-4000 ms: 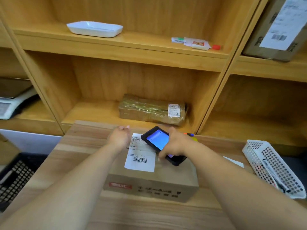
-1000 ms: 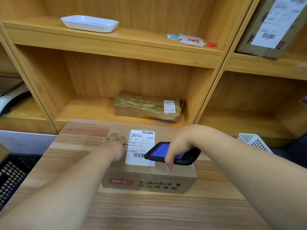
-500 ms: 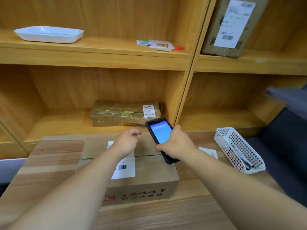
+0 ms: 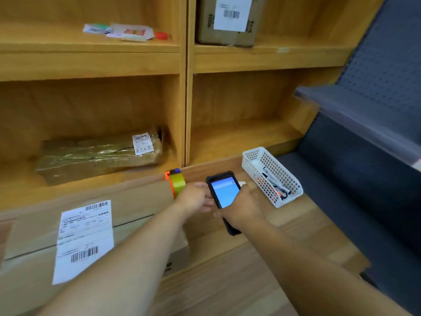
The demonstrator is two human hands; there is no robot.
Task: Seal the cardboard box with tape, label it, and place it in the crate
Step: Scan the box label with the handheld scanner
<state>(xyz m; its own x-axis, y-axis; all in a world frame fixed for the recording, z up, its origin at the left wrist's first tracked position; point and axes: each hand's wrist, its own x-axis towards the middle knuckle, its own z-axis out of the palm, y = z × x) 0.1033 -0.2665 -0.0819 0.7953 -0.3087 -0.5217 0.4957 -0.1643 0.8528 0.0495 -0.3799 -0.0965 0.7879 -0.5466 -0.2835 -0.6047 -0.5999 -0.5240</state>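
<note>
The cardboard box (image 4: 141,208) lies on the wooden table at lower left, with a white shipping label (image 4: 84,238) stuck across its top seam. My right hand (image 4: 243,208) grips a black handheld scanner (image 4: 224,193) with a lit blue screen, right of the box. My left hand (image 4: 198,199) is off the box and touches the scanner's left edge with its fingers. An orange tape dispenser (image 4: 175,182) with a yellowish roll stands just behind my left hand. No crate is in view.
A white mesh basket (image 4: 271,176) with pens sits right of the scanner. Wooden shelves behind hold a tape-wrapped parcel (image 4: 98,153), a labelled carton (image 4: 227,21) and small paper items (image 4: 125,31). A dark grey surface (image 4: 353,167) lies beyond the table's right edge.
The view has swung to the right. My left hand left the box and came over to the scanner, which my right hand carried rightward, away from the label.
</note>
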